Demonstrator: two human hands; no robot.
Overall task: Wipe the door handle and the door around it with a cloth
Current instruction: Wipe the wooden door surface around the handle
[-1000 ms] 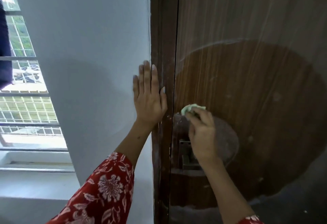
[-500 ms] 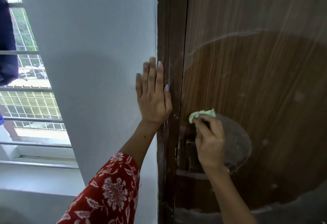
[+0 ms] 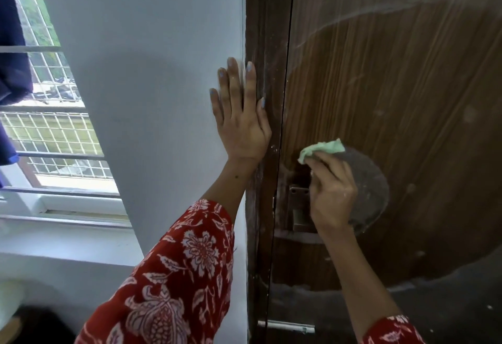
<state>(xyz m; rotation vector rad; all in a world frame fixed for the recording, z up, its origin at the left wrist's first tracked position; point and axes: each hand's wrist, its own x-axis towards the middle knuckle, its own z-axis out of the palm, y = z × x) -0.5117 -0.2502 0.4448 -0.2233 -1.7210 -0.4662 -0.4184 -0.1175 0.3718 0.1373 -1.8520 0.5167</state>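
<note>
A brown wood-grain door (image 3: pixel 394 85) fills the right half of the head view, with a dusty arc across it and a darker round patch beside the lock. My right hand (image 3: pixel 331 194) is closed on a small pale green cloth (image 3: pixel 323 149) and presses it against the door just above the metal handle plate (image 3: pixel 298 208). The hand covers most of the handle, so only the plate's left part shows. My left hand (image 3: pixel 240 118) lies flat, fingers spread, on the white wall (image 3: pixel 149 85) at the dark door frame (image 3: pixel 266 72).
A barred, meshed window (image 3: pixel 54 140) with a white sill sits at the left. Dark blue fabric (image 3: pixel 11 58) hangs at the left edge. A metal bolt (image 3: pixel 285 326) is fixed low on the door. Red floral sleeves cover both forearms.
The cloth and my right hand sit slightly higher relative to the lock area and the view has shifted a little; my left hand stays flat on the wall.
</note>
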